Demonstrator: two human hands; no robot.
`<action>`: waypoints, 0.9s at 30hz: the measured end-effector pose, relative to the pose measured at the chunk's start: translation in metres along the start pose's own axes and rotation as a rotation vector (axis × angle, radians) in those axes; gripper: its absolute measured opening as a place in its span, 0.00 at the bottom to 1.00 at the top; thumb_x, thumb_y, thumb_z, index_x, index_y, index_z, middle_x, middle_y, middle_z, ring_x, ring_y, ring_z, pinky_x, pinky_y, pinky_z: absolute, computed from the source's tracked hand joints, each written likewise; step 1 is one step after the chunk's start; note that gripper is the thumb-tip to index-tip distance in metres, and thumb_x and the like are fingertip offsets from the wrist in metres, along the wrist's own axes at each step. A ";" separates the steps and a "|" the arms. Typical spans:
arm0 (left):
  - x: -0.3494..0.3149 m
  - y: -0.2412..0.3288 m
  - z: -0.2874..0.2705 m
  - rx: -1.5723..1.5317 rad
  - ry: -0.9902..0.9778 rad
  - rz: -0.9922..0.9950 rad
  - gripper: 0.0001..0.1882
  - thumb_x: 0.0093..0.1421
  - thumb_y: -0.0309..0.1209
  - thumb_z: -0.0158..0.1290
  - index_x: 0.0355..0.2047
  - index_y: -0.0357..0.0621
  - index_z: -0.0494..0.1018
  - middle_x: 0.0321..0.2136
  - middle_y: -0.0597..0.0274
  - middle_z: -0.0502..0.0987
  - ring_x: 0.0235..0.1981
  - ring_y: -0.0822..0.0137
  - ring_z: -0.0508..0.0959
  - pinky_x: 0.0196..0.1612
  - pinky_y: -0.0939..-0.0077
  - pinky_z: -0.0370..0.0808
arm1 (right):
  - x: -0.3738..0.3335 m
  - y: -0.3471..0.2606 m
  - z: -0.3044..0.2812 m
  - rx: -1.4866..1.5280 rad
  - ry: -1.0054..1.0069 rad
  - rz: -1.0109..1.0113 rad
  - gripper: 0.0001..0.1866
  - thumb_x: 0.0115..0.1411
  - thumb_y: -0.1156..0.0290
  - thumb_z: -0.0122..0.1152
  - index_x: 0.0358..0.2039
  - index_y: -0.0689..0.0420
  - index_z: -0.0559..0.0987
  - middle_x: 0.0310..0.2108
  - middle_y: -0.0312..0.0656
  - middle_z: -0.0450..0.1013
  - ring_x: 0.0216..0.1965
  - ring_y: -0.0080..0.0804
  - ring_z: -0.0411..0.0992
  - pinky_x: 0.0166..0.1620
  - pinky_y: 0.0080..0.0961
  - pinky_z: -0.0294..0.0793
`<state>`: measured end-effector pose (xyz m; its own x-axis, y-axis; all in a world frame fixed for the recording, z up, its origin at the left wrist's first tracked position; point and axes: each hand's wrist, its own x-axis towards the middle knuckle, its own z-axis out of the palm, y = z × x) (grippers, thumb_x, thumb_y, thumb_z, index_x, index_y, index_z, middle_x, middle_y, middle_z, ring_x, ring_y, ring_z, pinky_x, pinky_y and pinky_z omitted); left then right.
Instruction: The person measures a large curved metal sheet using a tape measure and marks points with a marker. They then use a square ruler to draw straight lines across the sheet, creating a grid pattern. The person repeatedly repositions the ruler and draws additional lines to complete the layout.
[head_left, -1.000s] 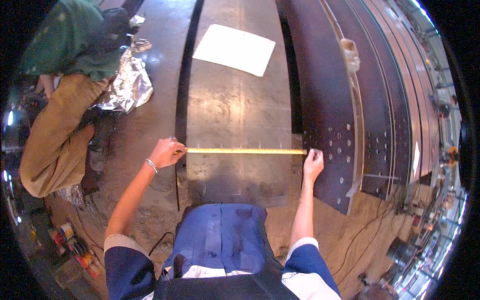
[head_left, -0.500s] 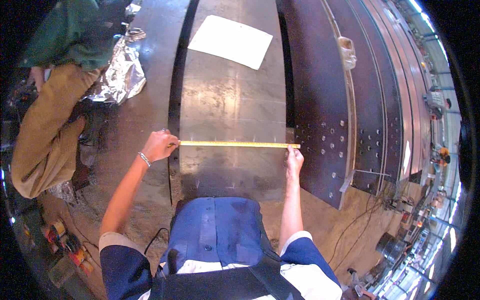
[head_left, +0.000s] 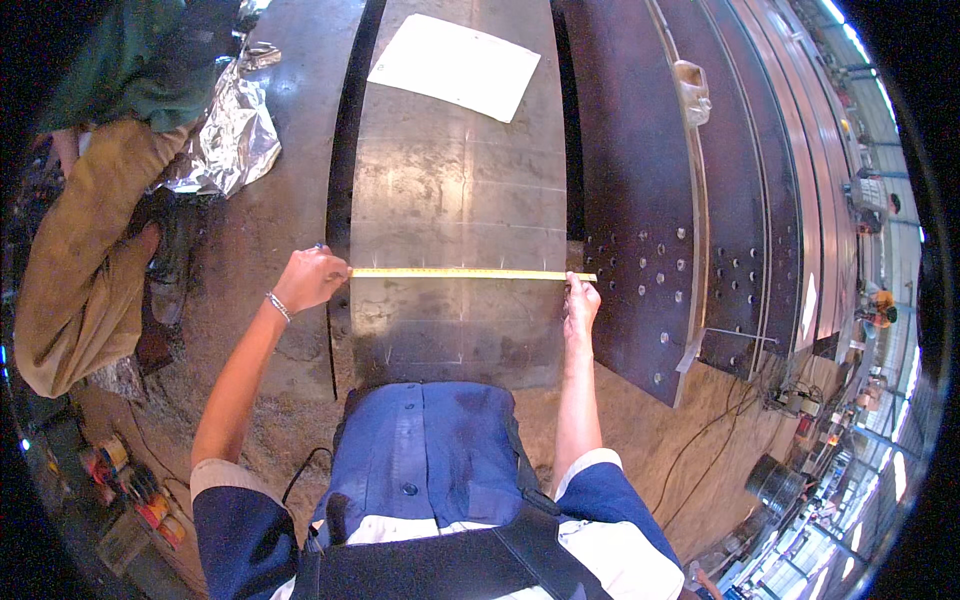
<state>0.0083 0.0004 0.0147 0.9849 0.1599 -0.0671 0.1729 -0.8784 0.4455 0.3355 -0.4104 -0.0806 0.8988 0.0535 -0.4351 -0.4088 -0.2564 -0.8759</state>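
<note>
A yellow measuring tape (head_left: 455, 273) stretches straight across the width of a bare steel plate (head_left: 420, 340). At the plate's left edge my left hand (head_left: 312, 277) is closed on one end of the tape; its fingertips pinch it. By the right edge my right hand (head_left: 580, 303) grips the tape between thumb and fingers, and a short end sticks out past it. Faint chalk-like marks show on the plate near the tape. Farther up the same plate lies a white sheet of paper (head_left: 455, 65).
To the right stand several dark steel plates, the nearest plate (head_left: 630, 200) with drilled holes. Crumpled foil (head_left: 235, 140) lies at left beside a seated person in brown trousers (head_left: 85, 240). Cables (head_left: 715, 440) and a dark drum (head_left: 775, 490) are on the floor at right.
The plates, paper and tape sit slightly higher and farther left in the view. Both hands still hold the tape, which stays stretched across the plate.
</note>
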 end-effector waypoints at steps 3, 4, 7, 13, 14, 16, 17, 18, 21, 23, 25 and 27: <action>0.001 -0.001 -0.001 0.023 -0.046 -0.024 0.03 0.56 0.32 0.61 0.29 0.48 0.82 0.27 0.61 0.82 0.33 0.56 0.81 0.36 0.59 0.78 | 0.001 0.000 0.001 -0.011 0.011 0.001 0.22 0.62 0.64 0.70 0.17 0.47 0.66 0.17 0.22 0.59 0.20 0.15 0.51 0.24 0.25 0.48; 0.001 0.000 0.000 0.028 -0.049 -0.038 0.03 0.54 0.31 0.61 0.29 0.49 0.83 0.27 0.62 0.83 0.33 0.57 0.81 0.37 0.60 0.79 | 0.001 0.000 0.001 -0.016 0.013 0.009 0.22 0.62 0.64 0.70 0.17 0.47 0.66 0.17 0.22 0.59 0.20 0.15 0.51 0.24 0.25 0.48; 0.001 0.002 -0.001 0.016 -0.047 -0.048 0.03 0.53 0.29 0.61 0.29 0.49 0.83 0.26 0.62 0.83 0.34 0.58 0.82 0.39 0.62 0.79 | 0.000 -0.002 0.002 -0.031 0.015 0.003 0.22 0.62 0.65 0.70 0.17 0.47 0.66 0.17 0.22 0.59 0.20 0.14 0.51 0.24 0.24 0.48; 0.000 0.003 -0.002 -0.001 -0.026 -0.042 0.04 0.53 0.28 0.61 0.30 0.49 0.83 0.26 0.62 0.83 0.34 0.58 0.82 0.39 0.61 0.79 | -0.002 -0.009 0.001 0.008 -0.026 -0.016 0.18 0.62 0.62 0.71 0.21 0.47 0.71 0.16 0.23 0.62 0.14 0.13 0.55 0.18 0.18 0.50; 0.000 0.002 -0.002 -0.010 -0.015 -0.035 0.04 0.53 0.28 0.61 0.30 0.49 0.83 0.26 0.62 0.83 0.34 0.58 0.82 0.38 0.61 0.79 | -0.004 -0.009 0.002 0.004 0.000 0.015 0.23 0.62 0.64 0.71 0.18 0.46 0.64 0.17 0.22 0.59 0.18 0.14 0.51 0.22 0.22 0.48; 0.000 0.000 0.000 -0.019 -0.054 -0.060 0.03 0.56 0.31 0.60 0.30 0.50 0.82 0.27 0.61 0.83 0.35 0.56 0.81 0.38 0.59 0.79 | -0.003 -0.006 0.002 0.011 0.000 -0.011 0.23 0.62 0.64 0.71 0.18 0.46 0.64 0.16 0.23 0.59 0.18 0.14 0.51 0.22 0.22 0.48; 0.000 -0.002 0.000 -0.024 -0.074 -0.073 0.03 0.58 0.32 0.60 0.30 0.50 0.82 0.28 0.61 0.83 0.35 0.56 0.81 0.38 0.57 0.79 | -0.002 -0.006 0.001 0.015 -0.001 -0.024 0.23 0.62 0.64 0.71 0.18 0.46 0.64 0.16 0.23 0.59 0.18 0.14 0.51 0.21 0.23 0.48; -0.002 -0.002 0.000 -0.006 -0.074 -0.075 0.03 0.58 0.32 0.60 0.30 0.50 0.82 0.28 0.60 0.82 0.35 0.55 0.81 0.38 0.57 0.79 | -0.001 -0.006 0.003 -0.003 0.011 -0.010 0.23 0.61 0.63 0.71 0.18 0.46 0.64 0.16 0.23 0.59 0.17 0.14 0.52 0.21 0.23 0.48; -0.001 -0.002 0.000 0.019 -0.065 -0.070 0.03 0.58 0.32 0.60 0.30 0.50 0.82 0.26 0.59 0.81 0.34 0.55 0.81 0.37 0.57 0.79 | -0.003 -0.006 0.002 0.037 -0.009 -0.012 0.23 0.61 0.63 0.72 0.18 0.46 0.65 0.15 0.24 0.60 0.16 0.14 0.53 0.20 0.22 0.49; -0.001 -0.003 0.002 0.000 -0.046 -0.049 0.03 0.58 0.33 0.60 0.30 0.50 0.82 0.25 0.58 0.81 0.33 0.55 0.82 0.37 0.57 0.79 | -0.001 -0.004 0.000 0.029 0.006 -0.004 0.23 0.61 0.63 0.72 0.18 0.46 0.65 0.15 0.24 0.61 0.15 0.14 0.53 0.19 0.21 0.49; -0.001 -0.003 0.003 0.008 -0.046 -0.047 0.04 0.58 0.33 0.61 0.30 0.50 0.82 0.24 0.58 0.81 0.33 0.55 0.82 0.36 0.57 0.79 | -0.002 -0.007 0.001 0.036 -0.001 0.000 0.23 0.61 0.63 0.72 0.18 0.46 0.66 0.15 0.24 0.61 0.15 0.14 0.53 0.19 0.20 0.49; -0.002 -0.004 0.002 0.002 -0.051 -0.052 0.04 0.58 0.33 0.61 0.30 0.50 0.82 0.24 0.58 0.81 0.34 0.56 0.82 0.37 0.58 0.79 | -0.002 -0.005 0.003 0.037 0.004 0.003 0.22 0.61 0.63 0.72 0.18 0.46 0.66 0.15 0.23 0.61 0.15 0.14 0.53 0.19 0.20 0.49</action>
<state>0.0060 0.0023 0.0110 0.9738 0.1826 -0.1357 0.2243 -0.8701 0.4388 0.3350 -0.4063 -0.0753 0.8982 0.0488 -0.4369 -0.4170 -0.2202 -0.8818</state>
